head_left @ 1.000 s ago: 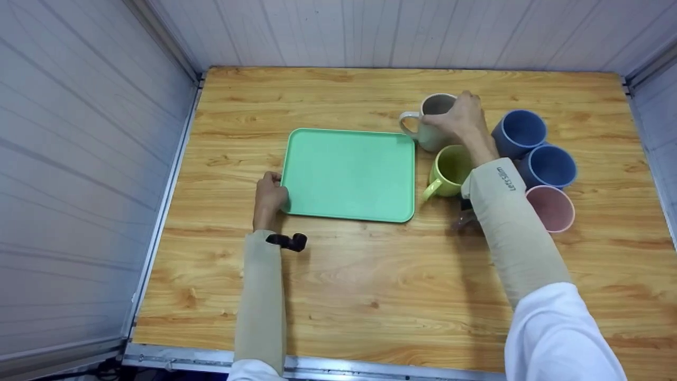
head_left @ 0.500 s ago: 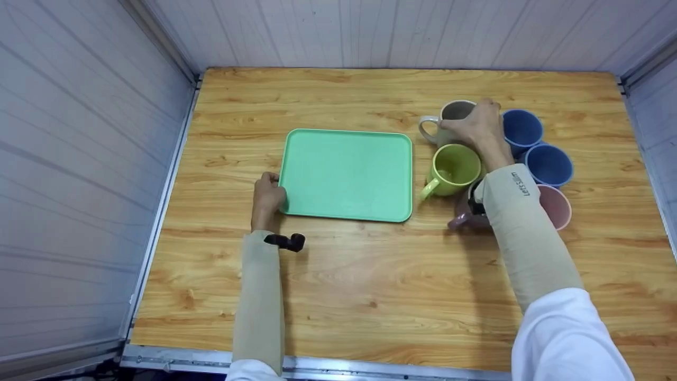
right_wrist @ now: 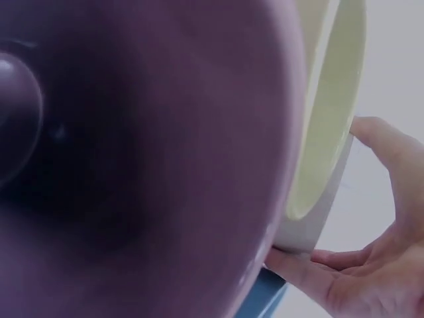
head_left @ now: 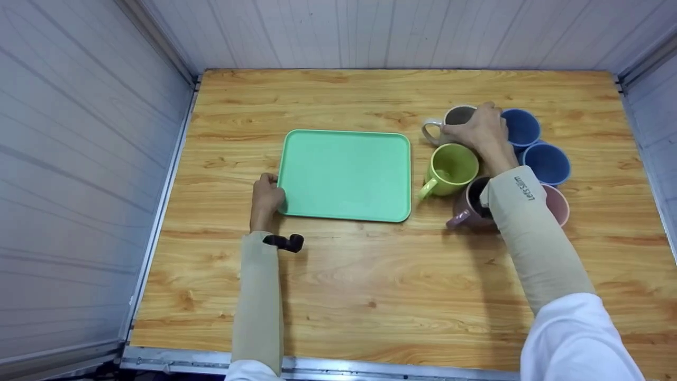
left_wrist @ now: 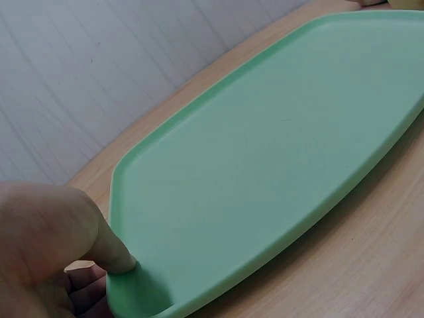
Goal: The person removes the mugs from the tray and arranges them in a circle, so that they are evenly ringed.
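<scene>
My left hand (head_left: pixel 267 198) pinches the left rim of a green rectangular tray (head_left: pixel 346 174), its thumb on the tray's inner surface near the corner in the left wrist view. My right hand (head_left: pixel 482 131) grips a light grey mug (head_left: pixel 450 138) at its rim, the mug's handle pointing left. Just in front of that mug stands a yellow-green mug (head_left: pixel 454 169). A purple mug (head_left: pixel 470 203) sits partly under my right wrist and fills much of the right wrist view. Right of my hand are two blue mugs, the rear one (head_left: pixel 521 127) and the front one (head_left: pixel 547 163).
A pink mug (head_left: pixel 558 206) stands at the front right of the group, partly behind my right sleeve. The wooden table (head_left: pixel 359 296) is enclosed by pale panels (head_left: pixel 338 34) at the back and sides. A metal rail (head_left: pixel 338 366) runs along its front edge.
My right hand has moved the grey mug to the right and slightly nearer, from behind the tray's corner to beside the rear blue mug. My left hand stays on the tray.
</scene>
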